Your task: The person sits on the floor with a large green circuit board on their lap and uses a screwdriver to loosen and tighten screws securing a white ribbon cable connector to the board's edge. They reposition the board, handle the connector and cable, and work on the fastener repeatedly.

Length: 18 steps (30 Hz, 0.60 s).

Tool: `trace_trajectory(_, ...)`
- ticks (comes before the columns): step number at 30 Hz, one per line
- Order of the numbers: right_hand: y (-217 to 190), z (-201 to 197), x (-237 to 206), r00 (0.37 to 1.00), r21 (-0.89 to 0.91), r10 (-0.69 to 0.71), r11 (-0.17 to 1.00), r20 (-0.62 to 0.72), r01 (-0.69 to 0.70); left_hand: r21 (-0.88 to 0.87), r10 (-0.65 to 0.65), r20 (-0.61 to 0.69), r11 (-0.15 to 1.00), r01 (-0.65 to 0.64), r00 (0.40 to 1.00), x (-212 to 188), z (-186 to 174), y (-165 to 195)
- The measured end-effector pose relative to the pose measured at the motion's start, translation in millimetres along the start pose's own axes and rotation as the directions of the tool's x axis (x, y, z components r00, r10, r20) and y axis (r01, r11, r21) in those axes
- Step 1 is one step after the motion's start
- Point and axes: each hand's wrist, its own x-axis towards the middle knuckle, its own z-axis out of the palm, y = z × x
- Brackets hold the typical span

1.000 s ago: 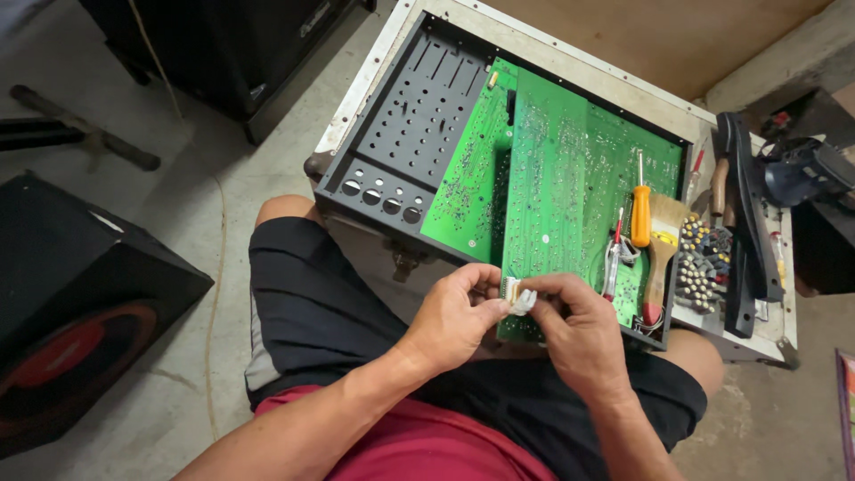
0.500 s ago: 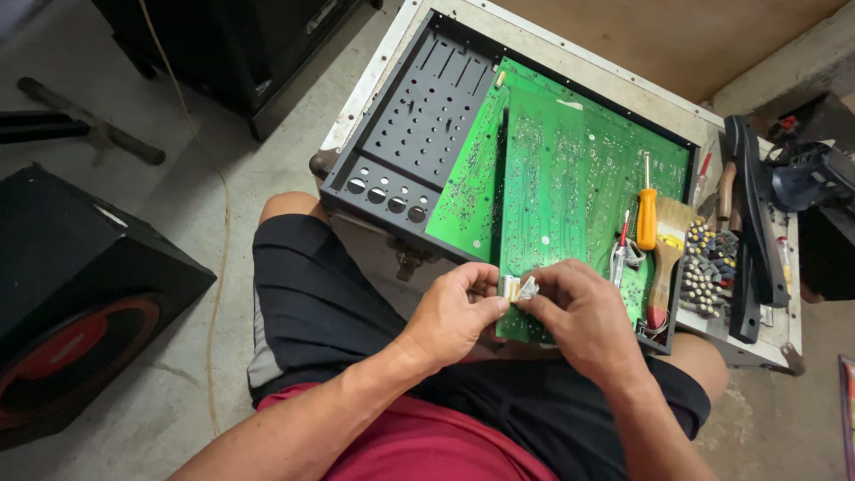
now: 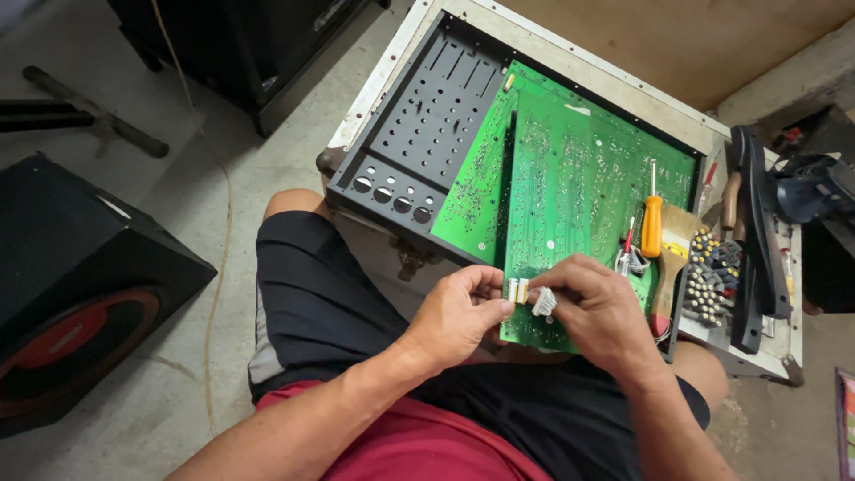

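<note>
While the green circuit board [image 3: 570,191] lies solder-side up in the open metal chassis [image 3: 419,125] across the person's lap, both hands meet at its near edge. The left hand [image 3: 456,313] pinches a small white connector [image 3: 517,289]; the right hand [image 3: 598,307], fingers curled, pinches its grey wire bundle [image 3: 544,302], steadying it.

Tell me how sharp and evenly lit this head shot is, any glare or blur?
Head view: soft, even light with no glare; the green circuit board is sharp; the left hand and right hand show hardly any blur; the speaker cabinet sits darker, and straight edges bend slightly near the frame's corners.
</note>
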Motion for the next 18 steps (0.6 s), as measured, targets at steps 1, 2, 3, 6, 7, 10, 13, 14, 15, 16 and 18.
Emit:
trace_trajectory(1,-0.7,-0.5,0.3,1.0,-0.014,-0.007,1.0,0.01,0.007,0.0,0.002,0.002,1.0,-0.002,1.0,0.3,-0.2,-0.3)
trace_trajectory(2,-1.3,-0.8,0.6,1.0,-0.028,-0.014,0.999,0.02,0.015,0.0,0.005,0.005,1.0,-0.005,1.0,0.3,-0.5,-0.4)
trace_trajectory(3,-1.9,-1.3,1.2,0.999,-0.042,-0.02,0.999,0.03,0.022,-0.005,0.001,0.005,1.0,-0.001,1.0,0.1,-1.1,-0.2)
trace_trajectory(6,-2.8,-2.2,4.4,0.992,-0.061,-0.116,0.991,0.044,0.118,-0.015,-0.001,0.012,1.0,0.001,1.0,-0.4,-1.3,1.6)
trace_trajectory(7,-3.0,-2.4,5.5,0.992,-0.06,-0.118,0.991,0.05,0.121,-0.011,0.005,0.011,1.0,-0.005,1.0,-0.8,-1.3,2.5)
trace_trajectory(10,-4.3,-2.5,8.0,0.991,-0.059,-0.121,0.99,0.062,0.125,0.007,-0.002,0.001,1.0,0.002,1.0,-1.2,-1.5,5.5)
trace_trajectory(13,-6.4,-2.0,8.5,0.992,-0.065,-0.117,0.991,0.056,0.12,0.029,-0.008,-0.008,1.0,0.009,1.0,-1.5,-2.0,7.6)
trace_trajectory(14,-7.3,-2.1,8.3,0.992,-0.067,-0.114,0.991,0.053,0.118,0.036,-0.008,-0.013,0.999,0.009,1.0,-1.8,-2.2,8.0)
trace_trajectory(15,-8.2,-2.2,8.1,0.992,-0.069,-0.111,0.991,0.05,0.115,0.028,-0.003,-0.009,1.0,0.003,1.0,-2.0,-2.4,8.3)
trace_trajectory(16,-9.0,-2.6,8.0,0.991,-0.072,-0.12,0.99,0.056,0.124,0.02,0.003,-0.004,1.0,-0.003,1.0,-2.0,-2.5,8.4)
trace_trajectory(18,-10.4,-3.5,8.7,0.988,-0.08,-0.14,0.986,0.065,0.145,0.024,0.008,-0.005,1.0,-0.008,1.0,-2.0,-2.9,8.3)
